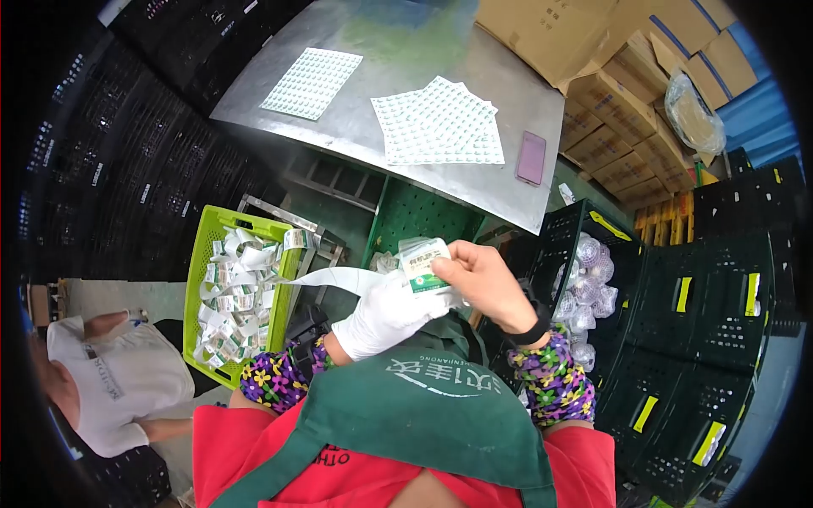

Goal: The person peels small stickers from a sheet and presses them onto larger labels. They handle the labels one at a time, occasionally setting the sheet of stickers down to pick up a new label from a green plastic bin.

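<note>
In front of my apron, my left hand (385,313), in a white glove, is closed round a small pack whose contents I cannot make out. On top of the pack shows a green-and-white printed label (426,266). My bare right hand (491,284) presses its thumb on the label's right edge, fingers closed behind it. From the left hand a blank white paper strip (334,278) trails leftward to a lime-green basket (196,279). That basket holds many loose printed labels (241,300) on white strips.
On the metal table (356,144) lie sheets of small stickers (440,123), another sheet (312,83) and a phone (531,158). A dark crate (550,254) at right holds round clear plastic packs (593,275). Black crates (686,313), cardboard boxes (622,110) and another person (127,385) surround me.
</note>
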A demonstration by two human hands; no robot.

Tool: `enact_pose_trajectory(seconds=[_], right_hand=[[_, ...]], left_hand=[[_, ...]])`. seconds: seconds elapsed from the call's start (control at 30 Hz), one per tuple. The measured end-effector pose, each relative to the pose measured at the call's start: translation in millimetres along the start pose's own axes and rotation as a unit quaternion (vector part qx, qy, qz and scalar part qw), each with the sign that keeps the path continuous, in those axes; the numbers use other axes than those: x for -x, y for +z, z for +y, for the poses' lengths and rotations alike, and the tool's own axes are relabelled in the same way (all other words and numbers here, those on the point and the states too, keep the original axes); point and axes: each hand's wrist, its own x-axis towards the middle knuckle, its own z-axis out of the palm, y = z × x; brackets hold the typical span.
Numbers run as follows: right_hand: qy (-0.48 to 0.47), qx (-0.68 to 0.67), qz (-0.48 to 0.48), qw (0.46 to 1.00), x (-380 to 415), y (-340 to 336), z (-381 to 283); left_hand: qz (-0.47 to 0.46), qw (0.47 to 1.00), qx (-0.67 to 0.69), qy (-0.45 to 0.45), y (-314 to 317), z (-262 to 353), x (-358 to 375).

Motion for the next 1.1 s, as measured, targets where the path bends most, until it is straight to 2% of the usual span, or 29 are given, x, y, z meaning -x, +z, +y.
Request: enact_pose_trajectory(seconds=[0.03,0.07,0.13,0.17,0.2,0.27,0.33,0.4,0.53,0.6,0.73,0.8,0.87,0.97,1.0,1.1], right_hand=[[-0.016,-0.012,0.005,1.0,-1,1,-3],[-0.031,-0.024,0.009,0.999,-3,1,-6],[-0.1,-0.151,0.042,0.983,-6,8,-20],[-0.097,-0.162,0.056,0.98,-10,4,-18],[-0.066,-0.177,0.074,0.979,-8,4,-32],[-0.065,-0.168,0.065,0.981,-18,-7,-18],[-0.053,-0.036,0.171,0.983,-15,-15,-14],[-0.092,-0.04,0.194,0.976,-4,-12,-20],[-0.118,-0.003,0.135,0.984,13,6,-9],[-0.126,-0.008,0.145,0.981,18,20,-15],[-0.153,0.109,0.201,0.961,18,27,-11],[-0.142,0.113,0.214,0.96,21,28,-13],[-0.159,0.201,0.221,0.941,21,29,-14],[-0.236,0.298,0.223,0.898,14,33,-10],[-0.239,0.331,0.221,0.886,14,33,-7],[-0.245,0.374,0.249,0.859,11,34,-12]], left_hand=[[0.002,0.998,0.039,-0.038,1,3,1],[0.002,0.998,0.04,-0.037,1,5,2],[-0.074,0.976,0.148,-0.141,-1,7,5],[-0.102,0.955,0.205,-0.189,-4,11,2],[-0.101,0.956,0.203,-0.186,-5,13,1],[-0.107,0.937,0.247,-0.223,-7,14,1],[-0.08,0.945,0.248,-0.197,-7,10,-1],[-0.002,0.957,0.219,-0.192,-9,8,0],[0.016,0.967,0.171,-0.189,-11,0,-1],[0.008,0.966,0.17,-0.193,-10,-3,0],[0.025,0.965,0.194,-0.177,-9,2,-4],[0.033,0.961,0.206,-0.183,-8,4,-2],[0.003,0.959,0.207,-0.195,-6,-2,4],[-0.018,0.948,0.243,-0.206,-7,-1,6],[-0.01,0.958,0.202,-0.203,-3,-4,11],[0.005,0.947,0.248,-0.203,-3,-7,8]])
